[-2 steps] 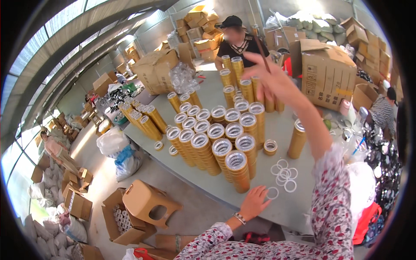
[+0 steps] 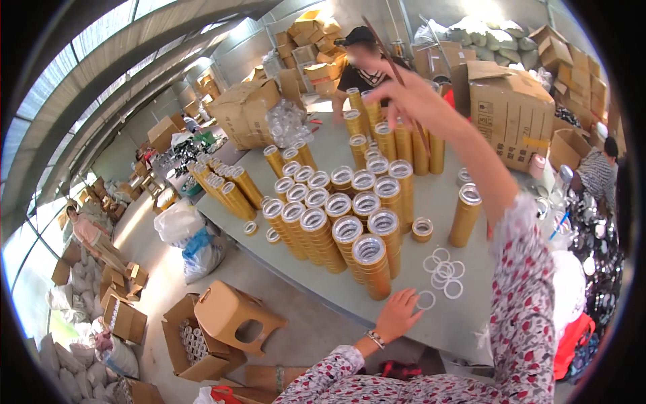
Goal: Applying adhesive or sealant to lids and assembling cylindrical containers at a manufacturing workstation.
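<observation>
- Raised right hand [image 2: 422,106] has risen slightly, and the thin dark rod [image 2: 383,46] in it has swung, its upper end now farther left; the left hand [image 2: 397,316] has stayed beside the same white ring [image 2: 433,300].
- Right hand: fingers half curled, closed about the rod; the rod crosses the hand on a slant, with a long part above the fingers and a shorter part below; the hand hangs over the far half of the surface, in front of the gold columns there; how firmly it pinches is hidden.
- Left hand: fingers stretched out, loose and low over the near edge of the table [image 2: 431,343], with a narrow gap from thumb to forefinger; the white ring lies flat just beyond that gap, at the fingertips; I cannot tell whether they touch it.
- Farther from the near edge, a cluster of loose white rings [image 2: 444,272] lies overlapping; beyond it is a short stack of tape rolls [image 2: 422,231], and to its right a tall lone column [image 2: 465,219].
- Left of these, gold tape columns [image 2: 374,273] stand packed together, the nearest one close to the near edge, just above the left hand.
- At the far edge a co-worker [image 2: 367,75] in a dark cap stands behind more columns; a large carton [image 2: 508,114] sits by the far right corner.
</observation>
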Demonstrator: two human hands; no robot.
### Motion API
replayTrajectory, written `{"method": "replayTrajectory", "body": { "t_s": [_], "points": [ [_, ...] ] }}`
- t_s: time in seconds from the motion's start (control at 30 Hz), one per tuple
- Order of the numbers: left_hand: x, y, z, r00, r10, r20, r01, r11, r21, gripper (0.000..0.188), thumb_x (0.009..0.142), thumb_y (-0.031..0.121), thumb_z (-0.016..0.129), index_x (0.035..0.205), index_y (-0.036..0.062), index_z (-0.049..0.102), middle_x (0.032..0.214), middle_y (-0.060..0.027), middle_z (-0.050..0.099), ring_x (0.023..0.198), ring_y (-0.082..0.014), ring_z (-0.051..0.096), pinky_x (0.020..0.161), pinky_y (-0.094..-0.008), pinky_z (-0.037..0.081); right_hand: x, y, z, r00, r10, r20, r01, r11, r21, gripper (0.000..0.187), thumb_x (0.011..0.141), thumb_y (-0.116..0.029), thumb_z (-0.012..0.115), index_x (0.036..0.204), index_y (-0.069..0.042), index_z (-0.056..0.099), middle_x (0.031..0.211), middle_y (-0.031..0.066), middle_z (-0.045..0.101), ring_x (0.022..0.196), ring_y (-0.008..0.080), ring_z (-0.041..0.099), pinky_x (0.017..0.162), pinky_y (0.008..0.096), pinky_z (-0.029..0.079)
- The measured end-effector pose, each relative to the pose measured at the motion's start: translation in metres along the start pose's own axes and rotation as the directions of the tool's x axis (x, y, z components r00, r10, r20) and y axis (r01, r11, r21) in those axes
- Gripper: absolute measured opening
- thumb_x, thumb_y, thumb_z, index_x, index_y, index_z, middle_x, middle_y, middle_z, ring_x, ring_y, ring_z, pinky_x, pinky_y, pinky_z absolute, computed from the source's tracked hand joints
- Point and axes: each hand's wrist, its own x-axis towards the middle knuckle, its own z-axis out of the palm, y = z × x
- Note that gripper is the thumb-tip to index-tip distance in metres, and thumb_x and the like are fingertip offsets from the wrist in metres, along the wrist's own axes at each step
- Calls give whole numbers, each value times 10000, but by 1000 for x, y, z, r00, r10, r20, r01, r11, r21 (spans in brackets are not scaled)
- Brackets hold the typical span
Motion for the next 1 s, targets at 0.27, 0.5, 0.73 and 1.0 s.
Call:
{"method": "replayTrajectory", "body": {
  "t_s": [0.27,0.5,0.73,1.0],
  "points": [
    [-15,-5,0,998,-57,6,57,998,29,504,890,317,704,1262,6,569,1330,-171,562,1259,-334,513,1082,-436,406,73,-21,6,998,35,-44,-44,979,-200,759,863,-180,640,1548,-57,337,788,72,664,476,61,472,395,209,323],
    [-9,-1,-1,1000,-18,-6,18,1000,24,512,894,320,698,1271,-1,568,1341,-172,557,1270,-328,505,1087,-433,402,89,-40,-5,989,82,119,-45,958,-282,580,906,-63,427,1485,-33,410,865,151,729,582,136,639,461,261,473],
    [-1,0,6,1000,-17,-17,16,1000,-6,519,900,338,677,1273,-3,559,1332,-179,558,1269,-334,499,1088,-442,390,100,-57,-7,960,242,143,-186,928,-324,460,937,-96,415,1384,-28,503,865,170,738,539,124,598,418,261,431],
    [-18,-11,9,997,-44,-62,46,998,36,491,851,342,716,1193,8,605,1287,-168,575,1231,-315,517,1044,-426,415,115,-54,3,960,241,141,-194,939,-284,669,1004,3,301,1612,-182,89,1152,358,649,521,156,513,409,238,392]
  ]
}}
